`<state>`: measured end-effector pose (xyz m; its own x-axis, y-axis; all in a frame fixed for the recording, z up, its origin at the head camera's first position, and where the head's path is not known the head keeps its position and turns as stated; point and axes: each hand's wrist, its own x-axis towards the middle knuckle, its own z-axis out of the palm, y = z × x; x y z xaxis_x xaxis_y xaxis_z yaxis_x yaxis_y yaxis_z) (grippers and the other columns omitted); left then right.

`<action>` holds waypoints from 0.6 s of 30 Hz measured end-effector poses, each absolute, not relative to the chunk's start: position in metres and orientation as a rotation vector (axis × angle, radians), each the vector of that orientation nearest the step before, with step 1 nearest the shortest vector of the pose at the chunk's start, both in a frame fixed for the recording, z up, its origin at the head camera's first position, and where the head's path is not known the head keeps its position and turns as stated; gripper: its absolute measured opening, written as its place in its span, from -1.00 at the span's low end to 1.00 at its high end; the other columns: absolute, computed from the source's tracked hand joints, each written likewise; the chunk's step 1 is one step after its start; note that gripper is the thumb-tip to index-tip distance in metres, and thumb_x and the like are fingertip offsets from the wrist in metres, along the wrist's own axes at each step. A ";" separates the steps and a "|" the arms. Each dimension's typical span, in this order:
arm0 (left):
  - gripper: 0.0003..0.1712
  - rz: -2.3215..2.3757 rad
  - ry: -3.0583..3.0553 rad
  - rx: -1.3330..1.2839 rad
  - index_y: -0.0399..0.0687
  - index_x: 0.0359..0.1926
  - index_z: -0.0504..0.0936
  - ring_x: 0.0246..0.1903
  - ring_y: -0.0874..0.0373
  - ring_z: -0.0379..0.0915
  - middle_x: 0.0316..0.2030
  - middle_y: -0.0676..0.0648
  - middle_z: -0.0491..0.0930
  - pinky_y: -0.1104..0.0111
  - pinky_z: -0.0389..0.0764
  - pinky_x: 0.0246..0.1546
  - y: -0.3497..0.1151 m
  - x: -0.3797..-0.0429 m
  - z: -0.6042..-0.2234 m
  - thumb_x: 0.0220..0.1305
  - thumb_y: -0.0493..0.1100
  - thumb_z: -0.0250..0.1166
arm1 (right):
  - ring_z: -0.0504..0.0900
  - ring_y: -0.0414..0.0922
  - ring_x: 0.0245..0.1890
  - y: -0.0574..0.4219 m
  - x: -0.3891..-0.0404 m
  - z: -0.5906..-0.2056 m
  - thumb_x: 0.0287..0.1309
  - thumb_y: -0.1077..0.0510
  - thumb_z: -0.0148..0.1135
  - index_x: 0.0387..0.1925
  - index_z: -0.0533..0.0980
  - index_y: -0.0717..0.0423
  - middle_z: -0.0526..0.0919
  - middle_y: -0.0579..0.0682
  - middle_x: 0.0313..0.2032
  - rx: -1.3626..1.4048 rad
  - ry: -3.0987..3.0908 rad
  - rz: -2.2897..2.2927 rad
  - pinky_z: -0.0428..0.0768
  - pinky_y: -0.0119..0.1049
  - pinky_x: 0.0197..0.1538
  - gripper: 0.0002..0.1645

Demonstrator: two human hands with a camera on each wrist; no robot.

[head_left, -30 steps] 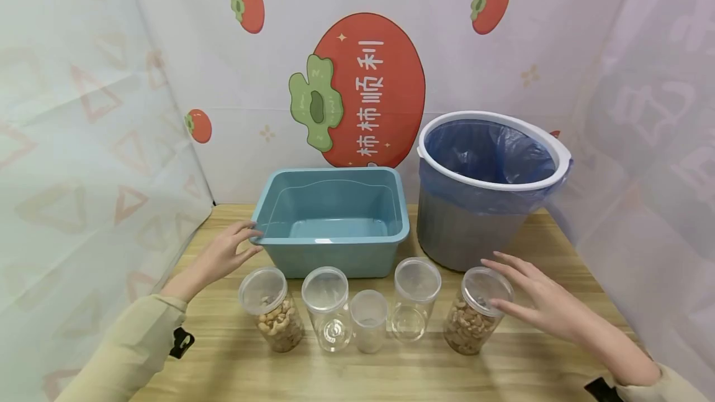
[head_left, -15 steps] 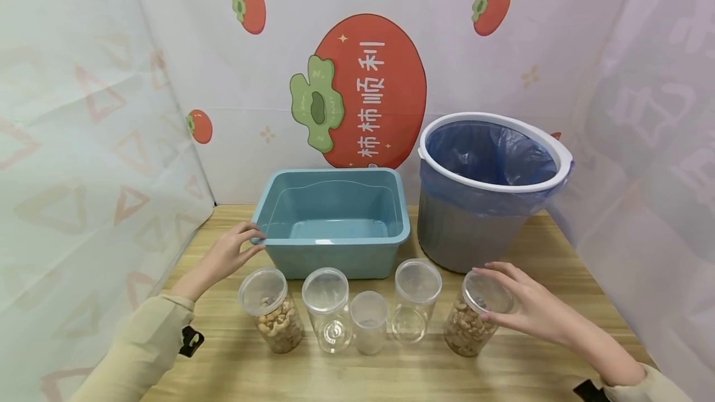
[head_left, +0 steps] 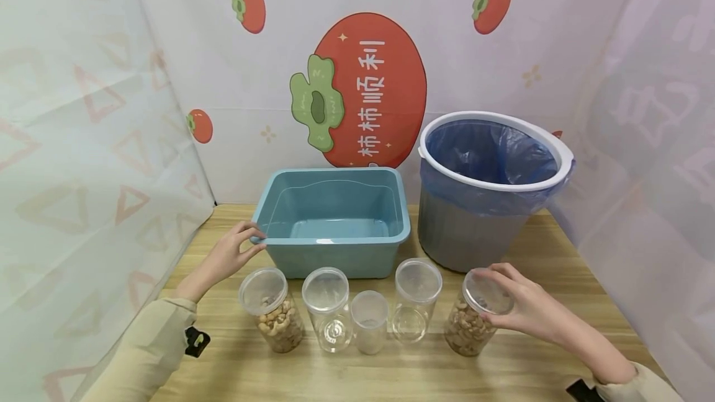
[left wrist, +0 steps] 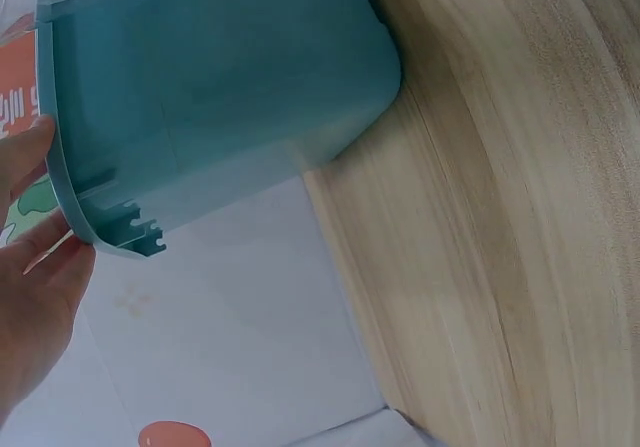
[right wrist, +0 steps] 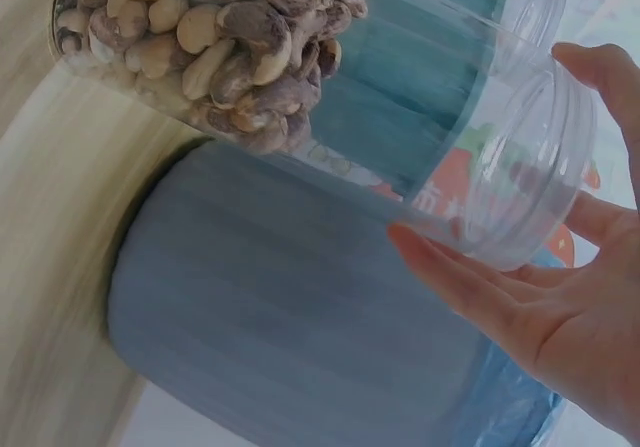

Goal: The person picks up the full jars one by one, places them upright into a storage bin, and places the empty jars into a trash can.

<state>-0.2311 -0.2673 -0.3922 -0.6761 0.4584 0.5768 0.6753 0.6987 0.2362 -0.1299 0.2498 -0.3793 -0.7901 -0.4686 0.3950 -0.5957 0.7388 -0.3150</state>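
Five clear lidded jars stand in a row on the wooden table. The rightmost jar holds brownish nuts, and my right hand curls its fingers and thumb round the jar's lid. In the right wrist view the nut jar is close up, with my right hand round its lid end. My left hand pinches the left front corner of the blue basin's rim. The left wrist view shows my left hand on the basin, one finger above the rim and the thumb below.
The other jars are a cashew jar at the left, an empty jar, a small jar and another empty jar. A grey bin with a blue liner stands behind the right jar. Printed cloth walls enclose the table.
My right hand came down from hovering with straight fingers and closed round the nut jar's lid. My left hand stayed on the basin's corner.
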 end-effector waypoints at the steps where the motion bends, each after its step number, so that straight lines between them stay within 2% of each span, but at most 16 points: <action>1: -0.78 -0.608 -2.432 -0.862 -0.22 -0.39 0.57 -0.33 -0.02 0.43 -0.28 -0.20 0.45 0.12 0.46 -0.37 -0.267 -0.231 -0.392 -0.16 -0.39 0.37 | 0.51 -0.11 -0.35 0.249 -0.130 -0.381 -0.37 0.12 0.45 0.00 0.41 -0.01 0.38 0.00 -0.15 0.831 -2.639 0.628 0.46 -0.39 -0.50 -0.27; 4: -0.80 -0.620 -2.449 -0.836 -0.22 -0.38 0.57 -0.32 -0.04 0.43 -0.27 -0.22 0.44 0.10 0.46 -0.36 -0.268 -0.230 -0.393 -0.13 -0.38 0.36 | 0.49 -0.15 -0.38 0.247 -0.133 -0.385 -0.45 0.14 0.45 -0.01 0.42 0.02 0.38 -0.02 -0.20 0.826 -2.592 0.607 0.44 -0.43 -0.51 -0.24; 8: -0.80 -0.630 -2.455 -0.817 -0.23 -0.38 0.57 -0.31 -0.06 0.43 -0.26 -0.22 0.44 0.08 0.46 -0.34 -0.268 -0.229 -0.393 -0.13 -0.37 0.36 | 0.47 -0.19 -0.43 0.245 -0.135 -0.385 -0.51 0.13 0.45 -0.04 0.43 0.05 0.38 -0.05 -0.25 0.807 -2.544 0.566 0.44 -0.38 -0.51 -0.23; 18: -0.81 -0.647 -2.471 -0.812 -0.23 -0.37 0.57 -0.29 -0.06 0.42 -0.26 -0.19 0.44 0.09 0.44 -0.32 -0.269 -0.231 -0.394 -0.09 -0.35 0.35 | 0.52 -0.08 -0.44 0.248 -0.140 -0.359 -0.48 0.12 0.46 -0.02 0.42 0.08 0.39 -0.01 -0.21 0.745 -2.512 0.556 0.46 -0.22 -0.50 -0.22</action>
<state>-0.2314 -0.2691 -0.3944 -0.7215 0.4220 0.5490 0.6370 0.7154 0.2871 -0.1401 0.2475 -0.3591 -0.7481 -0.4015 0.5283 -0.5868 0.7720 -0.2443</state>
